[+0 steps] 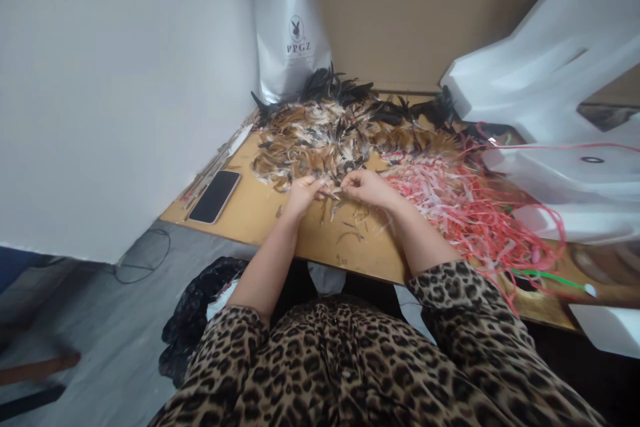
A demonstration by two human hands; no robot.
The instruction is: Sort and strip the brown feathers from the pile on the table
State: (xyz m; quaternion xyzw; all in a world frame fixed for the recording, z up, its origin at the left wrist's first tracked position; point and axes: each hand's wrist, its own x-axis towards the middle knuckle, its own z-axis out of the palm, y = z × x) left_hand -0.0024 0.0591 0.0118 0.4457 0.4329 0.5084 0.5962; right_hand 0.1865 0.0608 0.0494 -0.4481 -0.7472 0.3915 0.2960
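Note:
My left hand (303,192) and my right hand (367,187) meet over the wooden table (260,217), both pinched on a small bunch of feathers (333,193) held between them. Just beyond my fingers lies a wide heap of brown, white and black feathers (330,133). To the right of my right hand spreads a tangle of red and pink strips (465,203). A few loose feathers lie on the board in front of my wrists.
A black phone (215,196) lies at the table's left edge beside thin sticks. A white bag (291,30) leans on cardboard at the back. White foam pieces (555,80) crowd the right side. A black plastic bag (193,313) sits on the floor below.

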